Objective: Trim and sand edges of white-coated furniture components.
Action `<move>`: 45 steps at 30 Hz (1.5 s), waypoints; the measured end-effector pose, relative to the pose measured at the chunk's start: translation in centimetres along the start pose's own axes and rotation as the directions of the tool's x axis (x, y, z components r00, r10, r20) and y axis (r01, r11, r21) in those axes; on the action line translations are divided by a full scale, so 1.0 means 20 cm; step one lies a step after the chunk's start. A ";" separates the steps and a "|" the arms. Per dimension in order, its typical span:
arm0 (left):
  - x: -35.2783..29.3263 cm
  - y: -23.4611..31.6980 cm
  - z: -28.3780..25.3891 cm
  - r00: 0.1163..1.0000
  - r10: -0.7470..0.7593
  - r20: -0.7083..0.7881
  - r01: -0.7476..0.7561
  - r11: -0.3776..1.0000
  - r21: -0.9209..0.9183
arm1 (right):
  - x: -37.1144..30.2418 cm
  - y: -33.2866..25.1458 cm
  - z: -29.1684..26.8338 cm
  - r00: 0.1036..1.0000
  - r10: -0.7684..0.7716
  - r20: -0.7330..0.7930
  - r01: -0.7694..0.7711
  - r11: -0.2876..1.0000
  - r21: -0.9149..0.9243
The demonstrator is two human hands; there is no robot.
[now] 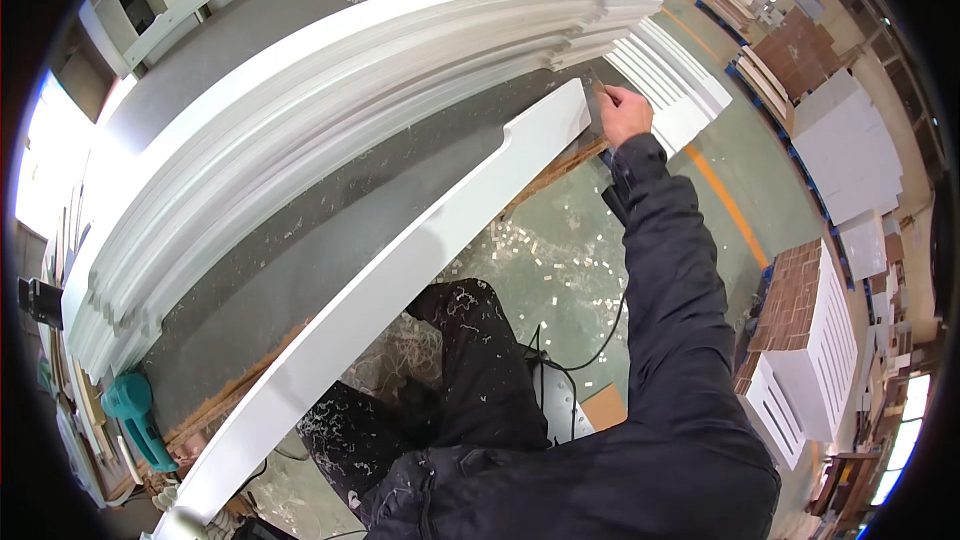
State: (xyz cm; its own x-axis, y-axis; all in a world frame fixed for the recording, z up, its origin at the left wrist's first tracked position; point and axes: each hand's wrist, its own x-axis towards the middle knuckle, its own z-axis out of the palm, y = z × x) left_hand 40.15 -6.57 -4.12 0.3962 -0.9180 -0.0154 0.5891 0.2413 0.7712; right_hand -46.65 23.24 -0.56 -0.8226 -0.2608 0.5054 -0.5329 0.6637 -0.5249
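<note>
A long white board (400, 260) with a stepped notch near its far end lies slantwise across the bench edge, over my legs. My right hand (627, 115) is at the board's far right end, its fingers closed on a small thin brownish piece (598, 85). The piece is too small to name; its tip is beside the board's end. Beyond the board, a stack of similar white boards (370, 80) stretches across the grey bench top (300, 270). My left hand is not in view.
A teal power tool (140, 422) rests at the bench's left end. White slatted panels (670, 80) stand past my right hand. Small white chips (540, 265) and a black cable (600, 350) lie on the green floor. Stacked panels (815, 340) stand at the right.
</note>
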 end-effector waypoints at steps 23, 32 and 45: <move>0.13 -0.01 0.24 0.448 0.075 0.891 0.403 0.873 -0.276 | -0.95 -0.74 -0.13 0.805 0.219 0.551 -0.551 -0.066 0.832; 0.18 0.12 0.56 0.858 -0.163 0.487 0.174 0.984 0.024 | 0.00 -0.91 -0.35 0.908 0.096 0.408 -0.402 -0.080 0.912; 0.25 -0.39 1.77 0.396 -0.855 0.334 0.471 0.502 0.725 | 0.60 -0.79 0.07 0.658 0.142 0.740 -0.687 0.515 0.512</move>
State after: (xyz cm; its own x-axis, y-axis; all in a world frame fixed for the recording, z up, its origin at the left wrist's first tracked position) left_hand 12.46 -24.14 12.32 -0.5821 -0.6751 -0.4531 -0.0286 -0.5399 0.8413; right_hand -48.34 8.70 12.81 -0.7636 -0.5958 -0.2490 0.1891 0.1624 -0.9684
